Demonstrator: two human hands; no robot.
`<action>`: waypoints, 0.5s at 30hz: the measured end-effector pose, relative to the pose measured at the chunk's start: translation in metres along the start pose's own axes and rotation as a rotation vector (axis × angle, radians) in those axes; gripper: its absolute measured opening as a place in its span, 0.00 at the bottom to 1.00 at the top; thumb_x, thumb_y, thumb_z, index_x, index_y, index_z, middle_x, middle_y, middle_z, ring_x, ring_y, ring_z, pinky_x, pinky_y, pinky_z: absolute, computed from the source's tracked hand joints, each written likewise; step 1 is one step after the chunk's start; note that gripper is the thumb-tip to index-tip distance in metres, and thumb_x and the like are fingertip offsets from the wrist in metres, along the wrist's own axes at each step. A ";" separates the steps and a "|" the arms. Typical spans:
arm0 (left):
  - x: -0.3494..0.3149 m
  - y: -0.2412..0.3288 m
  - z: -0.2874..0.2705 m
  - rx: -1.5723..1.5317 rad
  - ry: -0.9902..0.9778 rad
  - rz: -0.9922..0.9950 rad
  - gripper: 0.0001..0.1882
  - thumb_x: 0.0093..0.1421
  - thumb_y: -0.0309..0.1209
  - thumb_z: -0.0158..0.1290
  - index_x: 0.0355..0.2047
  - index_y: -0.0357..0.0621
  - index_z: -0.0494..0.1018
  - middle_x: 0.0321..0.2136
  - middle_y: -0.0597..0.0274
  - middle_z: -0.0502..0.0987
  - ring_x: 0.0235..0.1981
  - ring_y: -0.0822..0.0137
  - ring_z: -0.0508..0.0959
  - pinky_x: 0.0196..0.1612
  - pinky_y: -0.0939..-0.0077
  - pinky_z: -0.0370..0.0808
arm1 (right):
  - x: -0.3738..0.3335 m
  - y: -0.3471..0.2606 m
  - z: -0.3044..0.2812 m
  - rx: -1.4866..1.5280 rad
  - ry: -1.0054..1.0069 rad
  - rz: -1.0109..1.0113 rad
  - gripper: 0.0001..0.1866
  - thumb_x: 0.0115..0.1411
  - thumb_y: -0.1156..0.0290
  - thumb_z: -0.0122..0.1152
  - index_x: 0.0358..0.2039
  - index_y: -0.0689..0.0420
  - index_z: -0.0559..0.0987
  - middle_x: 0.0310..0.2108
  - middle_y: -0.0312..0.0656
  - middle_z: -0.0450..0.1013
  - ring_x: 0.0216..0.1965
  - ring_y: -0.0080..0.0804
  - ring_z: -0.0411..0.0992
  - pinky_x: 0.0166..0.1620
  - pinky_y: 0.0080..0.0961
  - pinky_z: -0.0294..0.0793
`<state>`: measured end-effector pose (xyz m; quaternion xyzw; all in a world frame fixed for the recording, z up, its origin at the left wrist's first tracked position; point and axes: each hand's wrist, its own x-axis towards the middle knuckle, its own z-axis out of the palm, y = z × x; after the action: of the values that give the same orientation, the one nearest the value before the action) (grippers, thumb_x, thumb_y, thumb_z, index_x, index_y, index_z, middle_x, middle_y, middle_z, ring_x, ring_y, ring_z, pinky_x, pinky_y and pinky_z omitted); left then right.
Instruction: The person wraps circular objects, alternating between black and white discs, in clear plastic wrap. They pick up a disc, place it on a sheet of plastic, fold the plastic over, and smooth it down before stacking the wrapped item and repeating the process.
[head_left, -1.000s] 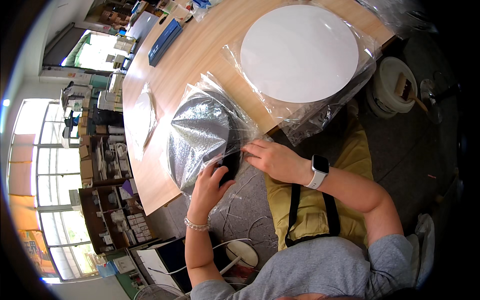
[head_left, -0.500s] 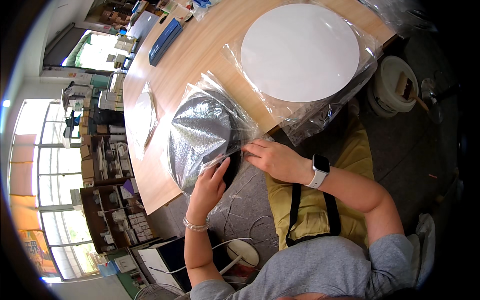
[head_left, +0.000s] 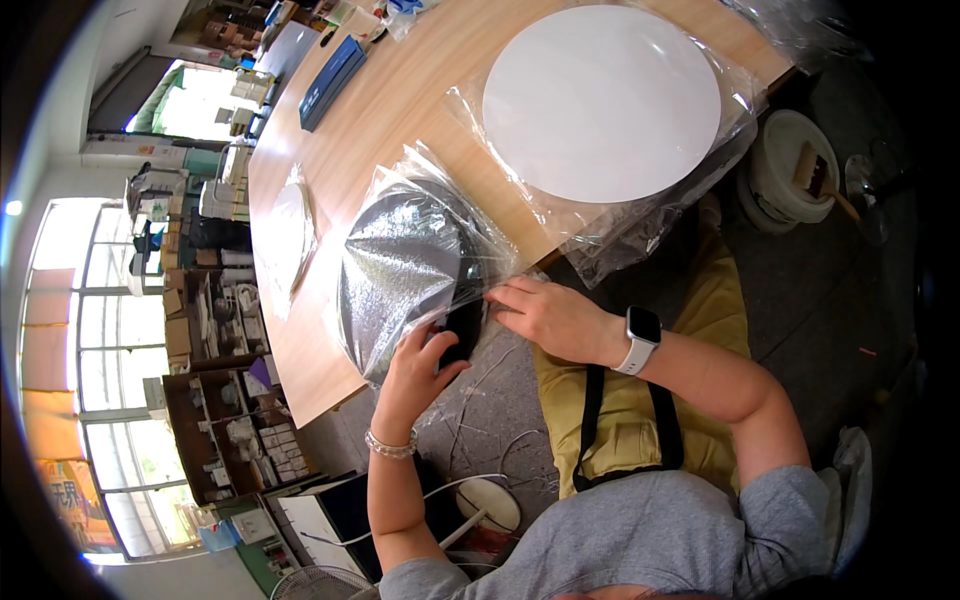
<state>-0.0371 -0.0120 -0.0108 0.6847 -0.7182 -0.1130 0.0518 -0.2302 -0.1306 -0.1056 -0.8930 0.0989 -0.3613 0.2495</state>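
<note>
At the table's near edge lies a round black disc or board [head_left: 465, 328] with a crinkled silver sheet [head_left: 395, 262] over much of it. A clear plastic bag [head_left: 492, 243] surrounds both. My right hand [head_left: 560, 318] pinches the bag's near edge to the right of the disc. My left hand [head_left: 412, 378] is at the near side of the silver sheet, its fingertips on the film and its thumb spread apart from them. Farther right, a large white round board [head_left: 600, 105] rests on clear plastic wrap.
Another wrapped round piece [head_left: 285, 240] lies on the wooden table [head_left: 405, 110] at left, with a long dark blue box [head_left: 332, 84] farther back. A white bucket [head_left: 780, 165] with a brush [head_left: 815, 170] across it stands on the floor at right. Shelves [head_left: 225, 430] line the left.
My left thumb and fingers have spread apart, and the hand has shifted slightly along the silver sheet. The sheet's near edge now lies differently. My right hand holds nearly the same place.
</note>
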 end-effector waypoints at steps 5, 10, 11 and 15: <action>0.001 -0.001 -0.002 -0.037 -0.004 0.006 0.20 0.42 0.32 0.66 0.36 0.45 0.72 0.38 0.53 0.72 0.39 0.52 0.74 0.41 0.63 0.72 | -0.001 0.001 0.001 -0.007 -0.003 -0.019 0.11 0.50 0.75 0.51 0.33 0.64 0.76 0.46 0.46 0.69 0.48 0.36 0.66 0.50 0.24 0.70; 0.001 -0.001 -0.003 -0.058 -0.031 -0.031 0.20 0.42 0.32 0.66 0.36 0.45 0.73 0.37 0.53 0.73 0.39 0.52 0.74 0.41 0.63 0.72 | -0.001 0.001 0.001 -0.008 0.006 -0.022 0.11 0.50 0.75 0.51 0.34 0.64 0.77 0.46 0.46 0.69 0.48 0.35 0.66 0.50 0.24 0.70; 0.000 -0.002 -0.003 -0.065 -0.039 -0.043 0.20 0.41 0.32 0.66 0.36 0.45 0.73 0.37 0.53 0.73 0.39 0.52 0.74 0.41 0.63 0.72 | -0.001 0.001 0.001 -0.008 0.008 -0.025 0.11 0.50 0.75 0.51 0.34 0.64 0.77 0.46 0.46 0.69 0.48 0.35 0.66 0.50 0.24 0.70; 0.001 -0.002 -0.004 -0.086 -0.039 -0.033 0.18 0.45 0.28 0.63 0.38 0.45 0.73 0.39 0.52 0.72 0.39 0.52 0.74 0.42 0.62 0.72 | 0.000 0.001 0.001 -0.020 0.009 -0.025 0.12 0.50 0.75 0.51 0.34 0.64 0.77 0.45 0.46 0.69 0.48 0.35 0.66 0.50 0.24 0.69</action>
<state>-0.0345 -0.0132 -0.0073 0.6912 -0.7022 -0.1579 0.0652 -0.2300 -0.1310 -0.1064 -0.8950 0.0924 -0.3671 0.2357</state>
